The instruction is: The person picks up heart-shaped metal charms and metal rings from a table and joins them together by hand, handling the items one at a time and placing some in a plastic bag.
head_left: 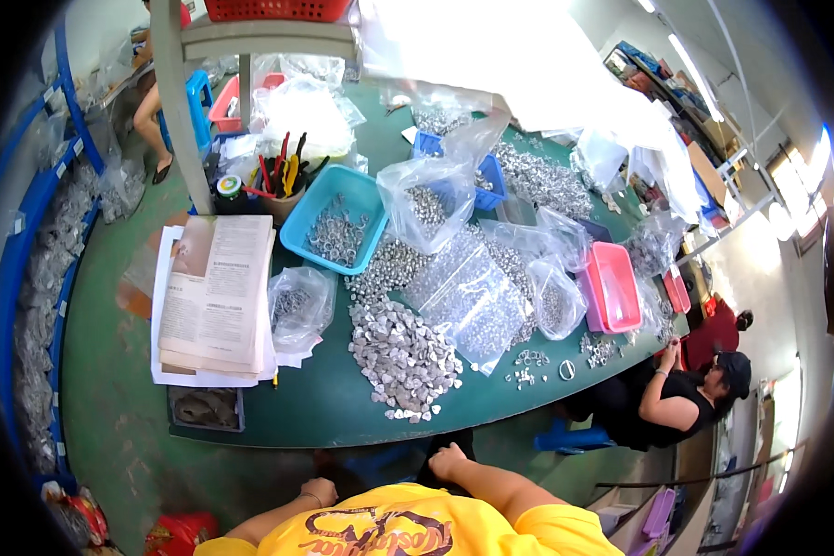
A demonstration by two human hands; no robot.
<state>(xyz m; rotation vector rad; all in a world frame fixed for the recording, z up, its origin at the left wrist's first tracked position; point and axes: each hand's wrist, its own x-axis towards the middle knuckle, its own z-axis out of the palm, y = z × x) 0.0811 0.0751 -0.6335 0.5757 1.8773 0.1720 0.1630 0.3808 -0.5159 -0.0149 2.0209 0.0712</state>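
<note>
Both hands sit below the near edge of the green table (324, 408) — left hand (321, 491) curled shut, right hand (448, 461) loosely closed, both empty — nearest the heap of small metal pieces (400, 357) above the edge.

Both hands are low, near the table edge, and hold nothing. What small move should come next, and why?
Probably reach the right hand forward to the pile of small metal pieces. It lies just past the green table edge, nearest that hand, while the left hand sits farther back; both look empty.
</note>
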